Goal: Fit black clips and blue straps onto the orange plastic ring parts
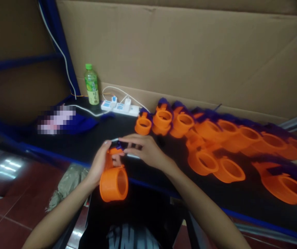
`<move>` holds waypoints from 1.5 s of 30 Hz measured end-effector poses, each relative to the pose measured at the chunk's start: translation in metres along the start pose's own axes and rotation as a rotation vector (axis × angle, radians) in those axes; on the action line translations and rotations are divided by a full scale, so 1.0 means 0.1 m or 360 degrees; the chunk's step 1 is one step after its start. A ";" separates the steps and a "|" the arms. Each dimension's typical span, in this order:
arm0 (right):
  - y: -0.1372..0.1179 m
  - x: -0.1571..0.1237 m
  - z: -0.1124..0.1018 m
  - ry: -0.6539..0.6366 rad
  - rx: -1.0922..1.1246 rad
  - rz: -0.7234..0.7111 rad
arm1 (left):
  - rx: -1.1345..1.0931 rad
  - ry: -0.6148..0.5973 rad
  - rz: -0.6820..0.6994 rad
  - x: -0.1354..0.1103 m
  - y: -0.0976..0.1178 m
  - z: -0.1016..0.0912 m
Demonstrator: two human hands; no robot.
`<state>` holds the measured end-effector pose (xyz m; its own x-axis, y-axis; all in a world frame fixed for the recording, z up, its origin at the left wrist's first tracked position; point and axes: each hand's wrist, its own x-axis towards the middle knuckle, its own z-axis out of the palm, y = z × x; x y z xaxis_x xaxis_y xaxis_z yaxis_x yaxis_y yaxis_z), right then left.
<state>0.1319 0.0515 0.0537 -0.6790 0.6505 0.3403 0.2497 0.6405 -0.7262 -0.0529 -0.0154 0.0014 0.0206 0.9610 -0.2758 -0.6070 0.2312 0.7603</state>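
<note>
An orange plastic holder with a wide open ring [114,184] is held over the front edge of the table. My left hand [99,164] is closed around its upper stem, with the ring hanging below. At the top of the stem, a small dark blue piece [119,146] shows between my hands. My right hand [147,151] reaches in from the right, its fingers bent onto that top end; its thumb is hidden. Blur hides the exact contact there.
Several similar orange holders [183,121] with dark blue parts stand in rows on the black table [148,169]. A green-capped bottle [92,84] and a white power strip [120,107] with cables stand at the back, before a cardboard wall [179,52]. A blurred-out item [56,120] lies left.
</note>
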 end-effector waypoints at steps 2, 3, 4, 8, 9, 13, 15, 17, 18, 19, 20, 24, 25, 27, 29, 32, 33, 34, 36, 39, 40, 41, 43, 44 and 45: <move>0.01 -0.01 -0.04 -0.0045 -0.0011 -0.0023 | 0.0055 -0.0101 0.0104 -0.01 -0.01 -0.01; 0.02 -0.02 -0.05 -0.0067 -0.0023 -0.0033 | 0.0094 -0.0144 0.0151 -0.02 -0.02 -0.01; 0.02 -0.03 -0.07 -0.0085 -0.0035 -0.0047 | 0.0135 -0.0171 0.0181 -0.02 -0.03 -0.01; 0.02 -0.06 -0.09 -0.0128 -0.0093 -0.0130 | 0.0305 -0.0159 0.0220 -0.03 -0.06 -0.01; 0.03 -0.07 -0.08 -0.0128 -0.0106 -0.0157 | 0.0334 -0.0156 0.0232 -0.03 -0.07 0.00; 0.09 -0.11 -0.01 -0.0065 -0.0111 -0.0284 | 0.0366 -0.0179 0.0244 -0.01 -0.08 -0.02; 0.14 -0.14 0.04 0.0011 -0.0080 -0.0333 | 0.0349 -0.0225 0.0214 -0.01 -0.07 -0.03; 0.18 -0.19 0.10 0.0091 -0.0068 -0.0357 | 0.0314 -0.0294 0.0177 -0.03 -0.05 -0.05; 0.19 -0.21 0.12 0.0124 -0.0075 -0.0367 | 0.0301 -0.0333 0.0163 -0.05 -0.03 -0.06; 0.18 -0.23 0.13 0.0151 -0.0087 -0.0380 | 0.0297 -0.0373 0.0157 -0.07 -0.02 -0.07; 0.18 -0.24 0.14 0.0171 -0.0103 -0.0397 | 0.0305 -0.0417 0.0159 -0.09 -0.02 -0.08; 0.05 -0.30 0.09 0.0227 -0.0199 -0.0468 | 0.0364 -0.0570 0.0177 -0.13 -0.02 -0.12; 0.00 -0.31 0.06 0.0231 -0.0246 -0.0478 | 0.0374 -0.0575 0.0167 -0.13 -0.03 -0.12; -0.10 -0.31 0.01 0.0226 -0.0378 -0.0496 | 0.0419 -0.0499 0.0194 -0.13 -0.04 -0.10; -0.19 -0.30 -0.01 0.0248 -0.0541 -0.0518 | 0.0496 -0.0322 0.0349 -0.13 -0.03 -0.09; -0.29 -0.27 0.04 0.0319 -0.0717 -0.0568 | 0.0664 -0.0113 0.0578 -0.17 0.00 -0.10; -0.31 -0.25 0.09 0.0330 -0.0746 -0.0586 | 0.0706 -0.0113 0.0553 -0.19 0.01 -0.11; -0.32 -0.24 0.13 0.0331 -0.0768 -0.0600 | 0.0701 -0.0121 0.0492 -0.21 0.02 -0.12; -0.33 -0.22 0.21 0.0319 -0.0783 -0.0600 | 0.0610 -0.0103 0.0360 -0.23 0.05 -0.15; -0.34 -0.17 0.23 0.0239 -0.0632 -0.0548 | 0.0510 -0.0114 0.0236 -0.20 0.09 -0.19; -0.34 -0.14 0.21 0.0184 -0.0528 -0.0530 | 0.0507 -0.0128 0.0236 -0.19 0.10 -0.20; -0.34 -0.10 0.18 0.0130 -0.0408 -0.0506 | 0.0512 -0.0134 0.0251 -0.17 0.11 -0.22; -0.32 0.03 0.12 0.0083 -0.0187 -0.0422 | 0.0538 -0.0098 0.0321 -0.15 0.13 -0.24; -0.29 0.11 0.10 0.0102 -0.0119 -0.0362 | 0.0555 -0.0068 0.0372 -0.15 0.13 -0.25; -0.26 0.20 0.10 0.0131 -0.0106 -0.0298 | 0.0570 -0.0042 0.0420 -0.15 0.13 -0.25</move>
<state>0.1049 0.0442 0.0736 -0.6597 0.5471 0.5152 0.1715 0.7771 -0.6055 -0.0816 -0.0305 0.0008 -0.0752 0.9966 -0.0335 -0.2810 0.0111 0.9597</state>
